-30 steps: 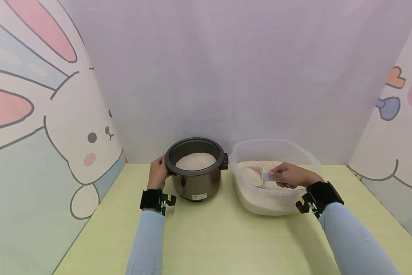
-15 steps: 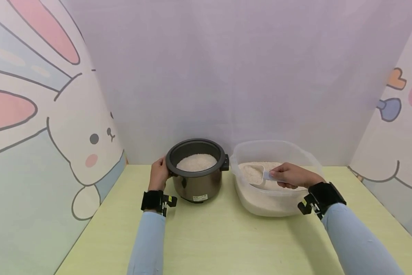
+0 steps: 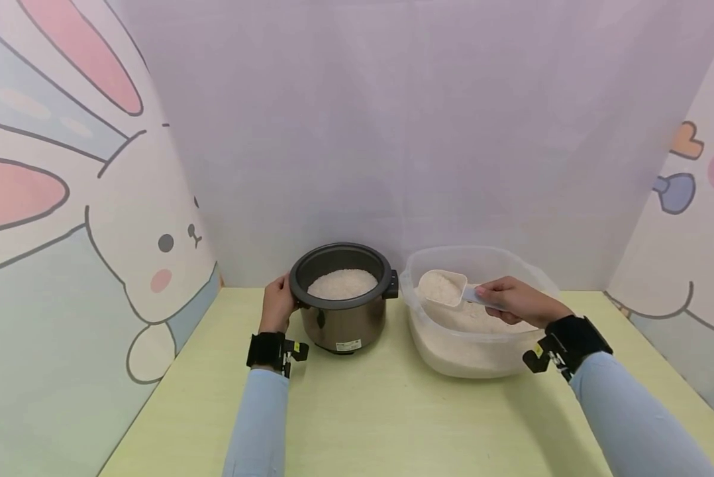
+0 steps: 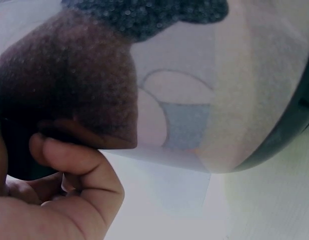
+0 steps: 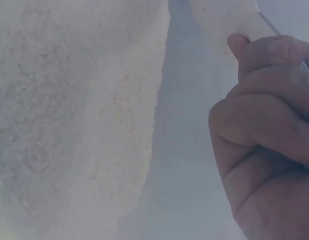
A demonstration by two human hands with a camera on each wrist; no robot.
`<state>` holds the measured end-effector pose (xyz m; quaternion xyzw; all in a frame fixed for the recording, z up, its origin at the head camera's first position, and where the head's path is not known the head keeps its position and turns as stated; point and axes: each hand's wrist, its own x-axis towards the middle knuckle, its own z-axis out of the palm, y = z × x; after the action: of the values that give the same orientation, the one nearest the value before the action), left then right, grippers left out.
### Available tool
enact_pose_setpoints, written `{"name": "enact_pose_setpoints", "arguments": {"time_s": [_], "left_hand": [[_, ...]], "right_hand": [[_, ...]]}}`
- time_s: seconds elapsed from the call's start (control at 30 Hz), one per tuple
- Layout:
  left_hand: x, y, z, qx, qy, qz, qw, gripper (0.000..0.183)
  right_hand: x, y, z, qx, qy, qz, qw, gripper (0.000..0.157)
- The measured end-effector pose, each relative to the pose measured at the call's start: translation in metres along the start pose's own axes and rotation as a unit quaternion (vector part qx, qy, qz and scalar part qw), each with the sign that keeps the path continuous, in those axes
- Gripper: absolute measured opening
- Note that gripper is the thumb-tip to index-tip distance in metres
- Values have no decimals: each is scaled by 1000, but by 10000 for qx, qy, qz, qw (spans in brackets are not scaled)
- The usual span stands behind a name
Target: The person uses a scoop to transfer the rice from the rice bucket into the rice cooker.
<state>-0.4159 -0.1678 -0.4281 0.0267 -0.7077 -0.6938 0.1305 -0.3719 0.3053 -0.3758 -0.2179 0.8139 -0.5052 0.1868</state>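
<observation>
My left hand [image 3: 277, 305] grips the black side handle [image 4: 24, 150] of a dark rice cooker [image 3: 346, 324], its thumb and fingers curled around it in the left wrist view. White rice [image 3: 342, 284] lies inside the cooker, below its rim. My right hand [image 3: 520, 301] holds the pale handle of a white scoop [image 3: 465, 291]. Rice heaps the scoop, which hangs over the left part of a translucent plastic tub [image 3: 476, 254]. More rice [image 3: 470, 318] fills the lower part of the tub; the right wrist view shows it close up beside my curled fingers.
Cooker and tub stand side by side on a light green-yellow table [image 3: 363, 417], a narrow gap between them. A pale curtain [image 3: 357, 132] closes off the back. Panels with cartoon drawings [image 3: 136, 265] flank both sides.
My right hand has raised the scoop out of the tub's rice, and it now carries a heaped load. The left hand keeps its grip on the cooker.
</observation>
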Motion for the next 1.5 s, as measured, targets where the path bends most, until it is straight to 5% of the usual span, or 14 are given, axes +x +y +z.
{"name": "enact_pose_setpoints", "arguments": {"time_s": [0.3,0.7,1.13,1.5], "left_hand": [[0,0,1,-103,-63,-119,9999,44],[1,0,-1,-88,-76,-158,9998,46],[3,-2,-1,-76,-61,-188,9998,45],[3,-5,0,59,76,-92,9999,43]], "right_hand": [[-7,-11,-5,-149,343,292,9989,37],[-4,-71,2,569,920,418,9933,46],[38,-136,33,40,1307,247,9911,41],[78,-149,60,-774,1837,-37,9799,36]]}}
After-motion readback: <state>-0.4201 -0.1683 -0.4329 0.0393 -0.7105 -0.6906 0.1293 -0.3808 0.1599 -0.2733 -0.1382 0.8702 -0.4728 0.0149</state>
